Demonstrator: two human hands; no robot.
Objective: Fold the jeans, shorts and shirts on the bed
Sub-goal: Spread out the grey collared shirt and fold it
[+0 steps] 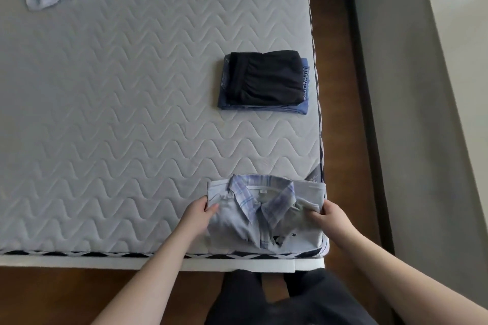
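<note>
Both hands, left hand (200, 215) and right hand (333, 215), pinched folded plaid shirt (264, 215) at bed (118, 113) corner, lower centre; fingertips hidden under cloth. Black shorts (266, 76) mostly covered jeans (301, 108), centre right.

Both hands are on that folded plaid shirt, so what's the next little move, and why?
Probably lift the plaid shirt onto the folded pile: it looks folded, left hand and right hand grip its sides, and the pile lies just beyond.

Both bare forearms reach forward, the left hand (199, 215) and the right hand (331, 216) set apart at the same level, each with thumb on top and fingers curled, pinching cloth.
</note>
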